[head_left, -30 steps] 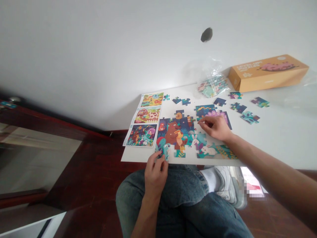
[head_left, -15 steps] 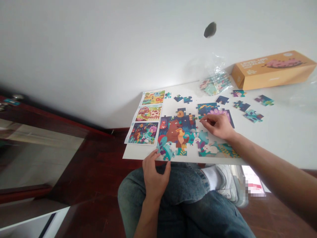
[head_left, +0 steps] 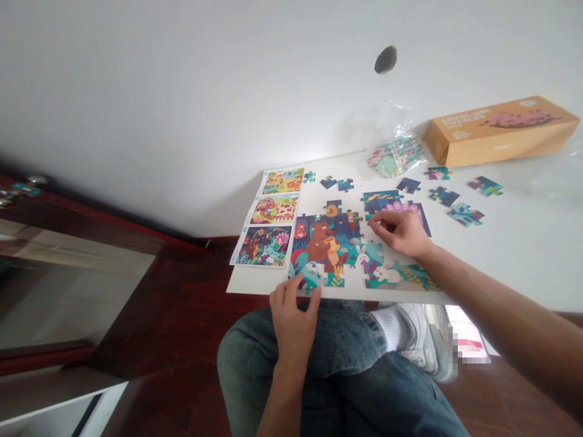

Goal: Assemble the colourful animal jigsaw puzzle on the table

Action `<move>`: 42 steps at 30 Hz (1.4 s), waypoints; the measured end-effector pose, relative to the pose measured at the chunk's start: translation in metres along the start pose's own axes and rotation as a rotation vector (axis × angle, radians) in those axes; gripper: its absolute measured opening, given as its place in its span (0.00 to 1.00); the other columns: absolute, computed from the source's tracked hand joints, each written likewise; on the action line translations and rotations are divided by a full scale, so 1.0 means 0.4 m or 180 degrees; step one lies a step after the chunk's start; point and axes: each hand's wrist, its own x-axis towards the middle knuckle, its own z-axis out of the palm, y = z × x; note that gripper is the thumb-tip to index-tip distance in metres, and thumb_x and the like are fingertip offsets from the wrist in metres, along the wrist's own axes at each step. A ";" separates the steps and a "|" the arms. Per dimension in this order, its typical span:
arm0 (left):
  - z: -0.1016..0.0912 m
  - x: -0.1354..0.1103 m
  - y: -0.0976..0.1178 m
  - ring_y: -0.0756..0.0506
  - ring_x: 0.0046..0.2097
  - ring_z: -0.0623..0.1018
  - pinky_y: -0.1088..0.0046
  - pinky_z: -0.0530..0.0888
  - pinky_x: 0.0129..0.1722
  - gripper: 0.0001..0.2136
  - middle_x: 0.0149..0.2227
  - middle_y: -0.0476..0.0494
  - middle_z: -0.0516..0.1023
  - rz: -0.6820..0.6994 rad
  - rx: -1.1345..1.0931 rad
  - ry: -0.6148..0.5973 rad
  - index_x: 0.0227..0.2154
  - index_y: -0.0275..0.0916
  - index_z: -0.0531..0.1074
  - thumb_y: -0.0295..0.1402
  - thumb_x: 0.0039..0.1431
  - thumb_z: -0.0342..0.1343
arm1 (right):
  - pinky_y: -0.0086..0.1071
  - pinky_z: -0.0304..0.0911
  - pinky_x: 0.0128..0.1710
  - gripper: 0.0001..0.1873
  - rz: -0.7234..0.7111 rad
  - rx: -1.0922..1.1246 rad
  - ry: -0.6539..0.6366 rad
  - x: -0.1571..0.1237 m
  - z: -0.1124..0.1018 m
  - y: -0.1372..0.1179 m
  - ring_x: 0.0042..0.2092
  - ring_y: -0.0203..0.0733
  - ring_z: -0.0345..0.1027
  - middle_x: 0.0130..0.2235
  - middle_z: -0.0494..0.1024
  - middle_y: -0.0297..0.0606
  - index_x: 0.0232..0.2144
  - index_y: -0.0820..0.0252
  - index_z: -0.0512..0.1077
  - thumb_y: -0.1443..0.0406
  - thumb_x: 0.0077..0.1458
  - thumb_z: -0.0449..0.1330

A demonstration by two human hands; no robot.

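Observation:
My left hand (head_left: 294, 312) is at the front edge of the table, thumb and index finger closed on the edges of a teal puzzle piece (head_left: 311, 280) at the lower left of the part-built jigsaw (head_left: 319, 237). That section shows a brown bear and an orange animal. Over the gap beside the peacock section (head_left: 385, 199), my right hand (head_left: 401, 232) is closed in a pinch. Whatever its fingertips hold, if anything, I cannot make out. Below it lies a joined strip with white rabbits (head_left: 385, 274), partly covered by my right forearm.
A picture sheet (head_left: 268, 209) lies left of the jigsaw. Loose pieces (head_left: 443, 195) are scattered behind and to the right. At the back, a clear bag of pieces (head_left: 396, 156) sits beside an orange puzzle box (head_left: 501, 133) against the white wall.
My left hand has moved slightly right and up, its thumb and index finger closing in on the teal piece. The right hand stays in nearly the same place, still pinched.

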 end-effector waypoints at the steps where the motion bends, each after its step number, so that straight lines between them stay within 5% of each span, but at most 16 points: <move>1: 0.006 0.000 0.006 0.39 0.46 0.75 0.58 0.74 0.49 0.14 0.43 0.39 0.75 0.0002 0.0034 0.0032 0.47 0.40 0.75 0.39 0.61 0.62 | 0.30 0.53 0.22 0.14 -0.0004 0.0003 -0.0011 0.000 0.000 0.001 0.20 0.33 0.55 0.18 0.67 0.31 0.29 0.61 0.78 0.59 0.58 0.58; 11: 0.023 0.001 0.010 0.38 0.47 0.72 0.57 0.72 0.49 0.12 0.45 0.36 0.74 0.0279 0.0265 0.0001 0.44 0.39 0.78 0.37 0.60 0.62 | 0.30 0.52 0.23 0.13 -0.0022 -0.0025 -0.0003 0.002 0.002 -0.001 0.20 0.32 0.55 0.18 0.68 0.31 0.28 0.62 0.78 0.60 0.57 0.58; 18: 0.017 0.004 0.013 0.37 0.53 0.71 0.54 0.70 0.55 0.11 0.55 0.36 0.74 0.0485 0.0268 -0.0121 0.47 0.39 0.77 0.33 0.62 0.59 | 0.29 0.52 0.23 0.13 -0.0049 -0.0042 -0.0002 0.000 0.002 0.006 0.20 0.31 0.55 0.18 0.66 0.30 0.29 0.63 0.79 0.61 0.58 0.58; 42: -0.004 0.033 -0.023 0.37 0.51 0.73 0.52 0.71 0.54 0.12 0.50 0.39 0.79 0.0686 0.0121 -0.0276 0.47 0.41 0.76 0.34 0.60 0.61 | 0.29 0.52 0.23 0.13 -0.0066 0.0012 0.0015 0.004 0.002 0.003 0.20 0.31 0.54 0.18 0.66 0.30 0.29 0.63 0.78 0.62 0.57 0.58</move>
